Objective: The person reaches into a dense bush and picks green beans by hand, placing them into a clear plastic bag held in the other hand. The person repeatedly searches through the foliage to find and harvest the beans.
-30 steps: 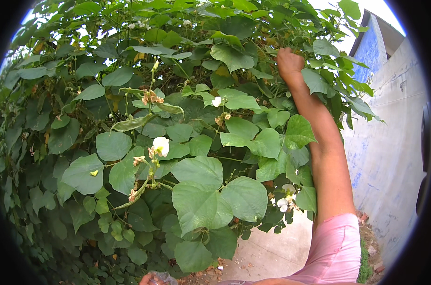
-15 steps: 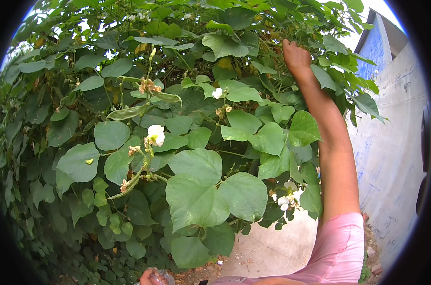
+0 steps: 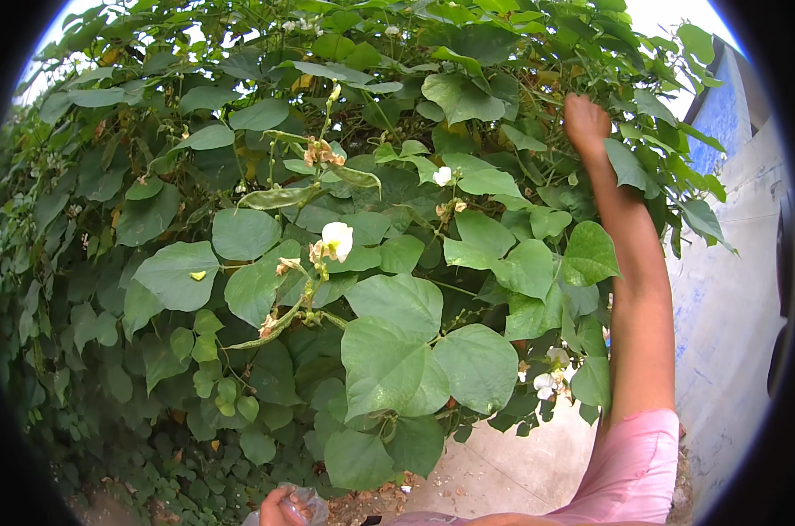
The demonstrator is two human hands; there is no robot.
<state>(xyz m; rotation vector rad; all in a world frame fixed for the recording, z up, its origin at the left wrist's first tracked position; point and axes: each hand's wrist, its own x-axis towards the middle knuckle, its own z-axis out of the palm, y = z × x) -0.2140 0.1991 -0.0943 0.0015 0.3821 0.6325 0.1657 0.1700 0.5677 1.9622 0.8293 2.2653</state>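
My right arm, in a pink sleeve, reaches up into the bean vine at the upper right. At its end my right hand (image 3: 586,121) is closed among the leaves; its fingertips are turned away and whatever they pinch is hidden. Down at the lower edge, my left hand (image 3: 277,508) is curled around a clear plastic bag (image 3: 308,503), only partly in view. Left of the middle, flat green bean pods (image 3: 279,197) hang by a stalk with withered brown blossoms. A white flower (image 3: 337,239) stands below them, and a slimmer pod (image 3: 270,333) lower still.
Dense vine leaves (image 3: 393,368) fill the left and middle. A pale wall (image 3: 722,324) with blue patches runs along the right side. Concrete ground (image 3: 494,469) shows below the leaves, with dry litter along its edge.
The whole view has shifted, so the vine and my right arm appear farther right and slightly lower. My right hand stays closed in the leaves; more of the left hand and bag shows.
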